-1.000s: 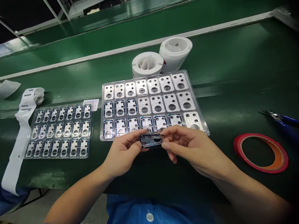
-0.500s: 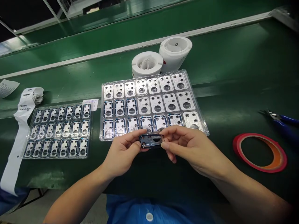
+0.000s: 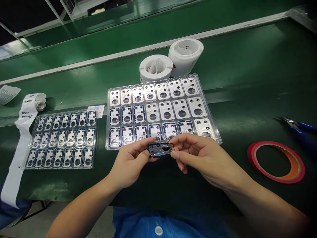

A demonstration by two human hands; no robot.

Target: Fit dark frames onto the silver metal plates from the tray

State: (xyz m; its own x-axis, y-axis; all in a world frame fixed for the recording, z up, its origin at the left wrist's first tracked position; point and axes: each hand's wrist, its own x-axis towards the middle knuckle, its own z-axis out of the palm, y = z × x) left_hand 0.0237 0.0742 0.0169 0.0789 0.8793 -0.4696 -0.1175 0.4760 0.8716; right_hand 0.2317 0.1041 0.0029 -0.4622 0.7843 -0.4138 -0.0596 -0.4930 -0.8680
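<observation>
Between my two hands is a small dark-edged metal plate (image 3: pixel 158 149) with one large round hole and several smaller ones. My left hand (image 3: pixel 132 160) pinches its left end between thumb and fingers. On the right end, the thumb and fingertips of my right hand (image 3: pixel 194 150) are closed on it. The plate is just in front of a clear plastic tray (image 3: pixel 219 140) that holds rows of similar plates, some with blue-black edges and some plain silver. My fingers cover part of the tray's front row.
A second clear tray (image 3: pixel 95 158) of plates lies at the left, beside a long white label strip (image 3: pixel 15 165). Two white label rolls (image 3: pixel 156 66) stand behind the big tray. A red tape roll (image 3: pixel 252 158) and blue-handled pliers (image 3: pixel 292 124) lie at the right.
</observation>
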